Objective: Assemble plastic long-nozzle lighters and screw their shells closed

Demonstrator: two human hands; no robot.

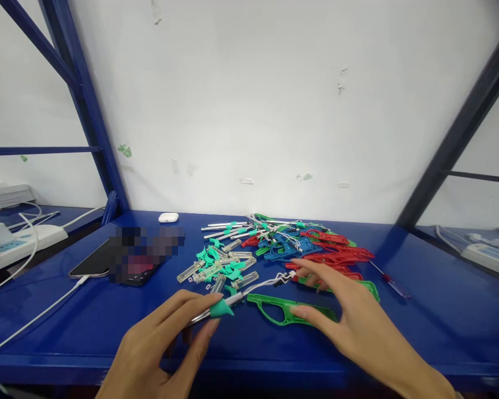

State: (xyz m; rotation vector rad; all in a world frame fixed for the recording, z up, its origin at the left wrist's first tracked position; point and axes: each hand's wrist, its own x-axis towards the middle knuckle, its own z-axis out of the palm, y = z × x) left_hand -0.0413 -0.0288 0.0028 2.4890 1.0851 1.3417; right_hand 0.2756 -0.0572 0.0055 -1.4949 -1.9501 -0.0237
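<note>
My left hand [166,338] pinches a metal lighter tube [202,317] that carries a teal trigger [221,309]. From the tube's end, thin white wires [266,282] run right to a small white end near my right fingertips. My right hand [345,310] is open, thumb and fingers apart. Its thumb tip lies over a green lighter handle half [274,302] on the table; whether it presses on it I cannot tell. Behind the hands lie clear plastic lighter tanks [208,272] mixed with teal triggers [235,271].
Red handle halves [341,255] and blue ones [291,246] are piled behind my right hand, beside more wired tubes [228,226]. A screwdriver [395,285] lies right. Phones [89,260], a charging cable [37,327] and a white earbud case [168,217] occupy the left of the blue table [66,332].
</note>
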